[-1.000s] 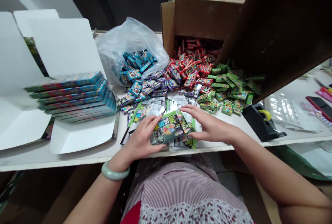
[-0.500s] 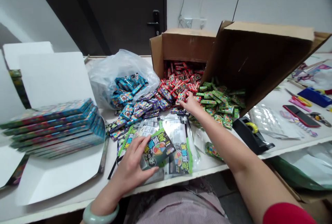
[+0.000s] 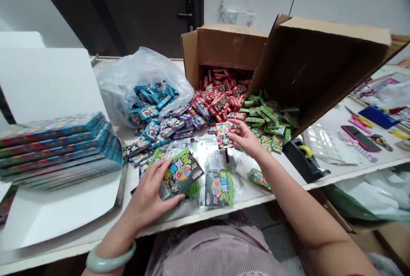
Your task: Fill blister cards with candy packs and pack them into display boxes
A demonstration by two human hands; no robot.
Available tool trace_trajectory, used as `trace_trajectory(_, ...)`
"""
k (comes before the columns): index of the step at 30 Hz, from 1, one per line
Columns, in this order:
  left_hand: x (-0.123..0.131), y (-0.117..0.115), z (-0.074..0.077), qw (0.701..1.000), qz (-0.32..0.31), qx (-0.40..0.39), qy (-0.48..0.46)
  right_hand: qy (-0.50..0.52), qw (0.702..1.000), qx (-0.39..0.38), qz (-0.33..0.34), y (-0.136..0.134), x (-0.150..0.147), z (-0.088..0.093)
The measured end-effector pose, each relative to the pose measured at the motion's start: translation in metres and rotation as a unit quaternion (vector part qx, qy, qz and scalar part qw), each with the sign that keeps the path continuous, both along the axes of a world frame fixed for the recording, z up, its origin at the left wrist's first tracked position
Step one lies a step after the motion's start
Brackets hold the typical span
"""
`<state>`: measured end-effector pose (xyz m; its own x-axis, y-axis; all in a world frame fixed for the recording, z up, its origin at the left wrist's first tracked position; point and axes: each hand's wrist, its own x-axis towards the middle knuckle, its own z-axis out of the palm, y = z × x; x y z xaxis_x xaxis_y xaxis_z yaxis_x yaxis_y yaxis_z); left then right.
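My left hand (image 3: 147, 197) grips a printed green and black pouch (image 3: 180, 172) near the table's front edge, above a pile of similar clear pouches (image 3: 215, 184). My right hand (image 3: 245, 138) is closed on a small red box (image 3: 223, 129), lifted just off the heap. Behind it lie heaps of small red boxes (image 3: 221, 94), green boxes (image 3: 269, 118) and purple boxes (image 3: 179, 124). One green box (image 3: 258, 177) lies alone beside my right forearm.
An open cardboard carton (image 3: 307, 62) lies tipped on the white table (image 3: 80, 235). A clear plastic bag (image 3: 141, 75) holds blue boxes. Stacked flat blue packs (image 3: 54, 143) sit on white card at left. A black tape dispenser (image 3: 303, 158), scissors and a phone lie right.
My right hand reached to the red heap, then drew back toward me with a small red box in it. My left hand kept hold of the pouch. The view tilted up.
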<state>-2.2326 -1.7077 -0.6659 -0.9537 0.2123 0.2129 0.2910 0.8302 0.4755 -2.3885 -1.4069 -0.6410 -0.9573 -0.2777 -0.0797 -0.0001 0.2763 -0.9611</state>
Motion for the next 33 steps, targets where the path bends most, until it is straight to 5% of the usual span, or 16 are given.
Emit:
trace_trajectory(4, -0.001, 0.005, 0.002, 1.0, 0.0, -0.005, 0.009, 0.119, 0.933, 0.332, 0.076, -0.011, 0.014, 0.006)
trace_trajectory(6, 0.002, 0.007, 0.003, 1.0, -0.001, -0.007, 0.005, 0.119, 0.907, 0.387, 0.119, -0.02, 0.016, 0.004)
trace_trajectory(12, 0.016, -0.001, 0.004, 1.0, 0.015, -0.01, -0.016, 0.095, 0.942, 0.289, 0.143, -0.003, 0.011, -0.003)
trace_trajectory(17, 0.016, 0.0, 0.001, 0.999, 0.0, 0.001, -0.048, 0.176, 0.894, 0.327, 0.249, 0.011, 0.012, -0.02)
trace_trajectory(20, 0.012, 0.008, 0.0, 0.998, -0.023, -0.003, -0.059, 0.202, 0.882, 0.344, 0.252, 0.003, 0.015, -0.027)
trace_trajectory(26, 0.011, 0.013, 0.004, 0.998, -0.029, 0.001, -0.053, 0.292, 0.905, 0.247, 0.189, 0.004, 0.038, 0.012)
trace_trajectory(29, 0.008, 0.018, 0.008, 0.998, -0.043, 0.017, -0.048, 0.31, 0.878, 0.263, 0.251, 0.003, 0.051, 0.035)
trace_trajectory(33, 0.005, 0.022, 0.011, 0.996, -0.067, 0.023, -0.046, 0.319, 0.834, 0.308, 0.327, -0.002, 0.059, 0.043)
